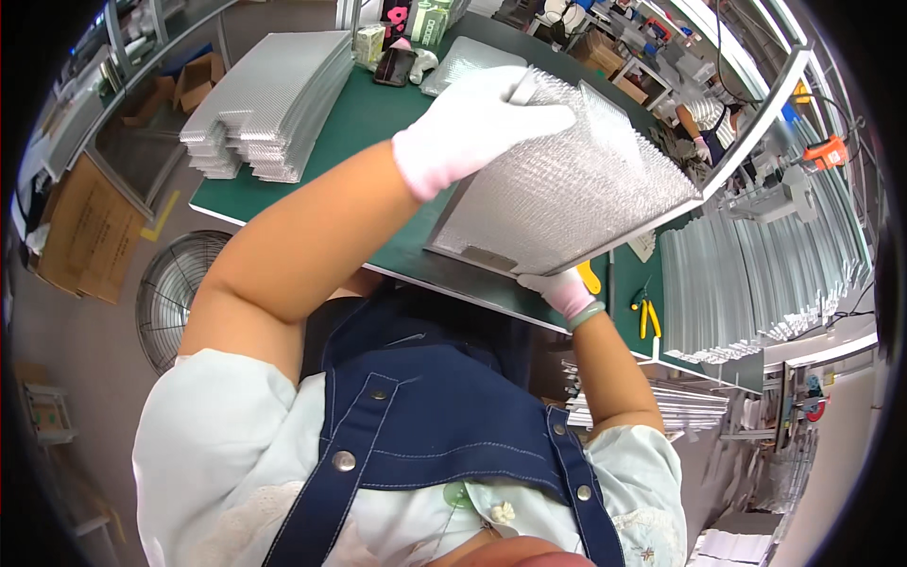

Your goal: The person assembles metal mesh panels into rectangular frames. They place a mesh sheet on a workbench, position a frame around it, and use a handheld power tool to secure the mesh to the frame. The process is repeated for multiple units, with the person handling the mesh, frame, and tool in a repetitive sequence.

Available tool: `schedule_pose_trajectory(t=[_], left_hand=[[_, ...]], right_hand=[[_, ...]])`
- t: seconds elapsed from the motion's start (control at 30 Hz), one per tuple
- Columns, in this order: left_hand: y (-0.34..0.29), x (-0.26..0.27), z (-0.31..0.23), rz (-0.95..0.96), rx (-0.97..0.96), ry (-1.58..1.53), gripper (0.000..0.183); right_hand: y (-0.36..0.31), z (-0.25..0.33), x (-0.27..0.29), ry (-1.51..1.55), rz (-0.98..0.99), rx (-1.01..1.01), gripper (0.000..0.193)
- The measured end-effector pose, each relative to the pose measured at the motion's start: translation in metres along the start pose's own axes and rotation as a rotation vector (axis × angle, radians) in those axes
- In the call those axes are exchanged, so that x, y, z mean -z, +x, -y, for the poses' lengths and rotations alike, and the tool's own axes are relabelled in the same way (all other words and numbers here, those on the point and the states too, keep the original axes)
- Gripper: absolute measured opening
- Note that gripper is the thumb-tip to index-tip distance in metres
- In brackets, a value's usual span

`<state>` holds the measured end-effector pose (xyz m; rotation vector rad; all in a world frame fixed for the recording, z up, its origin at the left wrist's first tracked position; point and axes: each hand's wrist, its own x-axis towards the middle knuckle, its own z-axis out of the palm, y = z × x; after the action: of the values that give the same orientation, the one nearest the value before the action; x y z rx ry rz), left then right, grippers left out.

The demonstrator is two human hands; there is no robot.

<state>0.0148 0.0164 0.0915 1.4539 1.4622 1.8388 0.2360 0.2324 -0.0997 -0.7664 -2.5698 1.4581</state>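
A silvery metal mesh panel stands tilted over the front of the green table, with a thin metal frame along its lower edges. My left hand, in a white glove, grips the panel's upper edge, its thumb lying across the mesh. Down at the near lower corner, my right hand, also gloved, holds the frame; most of its fingers are hidden behind the frame. From the panel's right corner a silver bar runs up and away; I cannot tell whether it joins the frame.
Stacked mesh sheets lie on the green table at left. Yellow-handled pliers and a yellow-handled tool are near my right hand. Many metal strips stand at right. A floor fan is at left; a co-worker stands far right.
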Motion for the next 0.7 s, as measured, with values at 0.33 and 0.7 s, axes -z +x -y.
schedule_pose_trajectory(t=[0.33, 0.7], left_hand=[[0.016, 0.0, 0.008, -0.035, -0.036, -0.146, 0.028], [0.009, -0.015, 0.001, -0.095, -0.075, -0.283, 0.026]], right_hand=[[-0.037, 0.206, 0.077, 0.593, -0.59, 0.871, 0.078], [-0.034, 0.214, 0.13, -0.201, -0.361, 0.739, 0.049]])
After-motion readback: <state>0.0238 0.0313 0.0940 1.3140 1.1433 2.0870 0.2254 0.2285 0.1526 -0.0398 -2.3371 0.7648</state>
